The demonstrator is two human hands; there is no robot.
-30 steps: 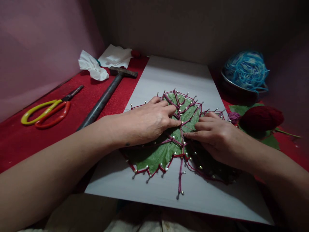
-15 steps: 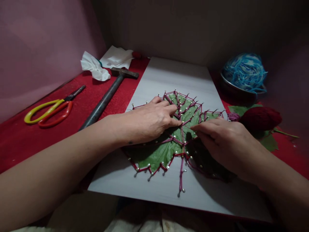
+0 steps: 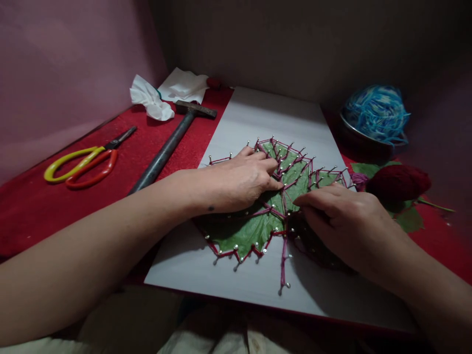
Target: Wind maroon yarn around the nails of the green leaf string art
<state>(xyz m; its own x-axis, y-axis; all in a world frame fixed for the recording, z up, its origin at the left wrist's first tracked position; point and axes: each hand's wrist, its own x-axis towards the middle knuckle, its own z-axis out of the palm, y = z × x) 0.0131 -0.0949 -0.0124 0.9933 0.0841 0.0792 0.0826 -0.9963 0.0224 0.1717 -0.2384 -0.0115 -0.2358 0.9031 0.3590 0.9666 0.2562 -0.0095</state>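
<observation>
Red cloth covers the surface (image 3: pixel 33 216), and nearest the viewer on it lies a white rectangular board (image 3: pixel 258 110). On the board, a green leaf (image 3: pixel 254 227) is edged with silver nails and dark red yarn. The left hand (image 3: pixel 239 179) presses flat on the leaf, fingers spread; the right hand (image 3: pixel 341 216) has its fingers pressed together, tips on the yarn just beside it. Farther left lie yellow-and-red scissors (image 3: pixel 83 162) and a dark metal hammer (image 3: pixel 171 142); farther right, a red yarn ball (image 3: pixel 398 181) and a blue yarn ball (image 3: pixel 376 110).

Leaf (image 3: pixel 254 228) on board (image 3: pixel 258 118), hammer (image 3: pixel 165 147) and scissors (image 3: pixel 83 162) left, yarn ball (image 3: pixel 376 110) right, seemingly in a bowl (image 3: pixel 354 140)
</observation>
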